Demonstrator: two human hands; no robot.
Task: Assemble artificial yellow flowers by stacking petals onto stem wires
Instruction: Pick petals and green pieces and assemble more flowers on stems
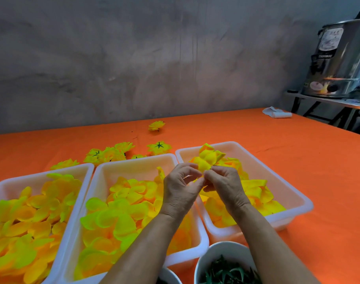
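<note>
Two hands pinch one flower above three trays.

Legible text: only one item, on the steel urn at far right. A dark band on its side carries pale capitals, blurred; they appear to end in "WARE", and the leading letters cannot be made out. Above it, a white label has red marks at top and fine print, too small to read. A round sticker near the urn's base: unreadable.
</note>
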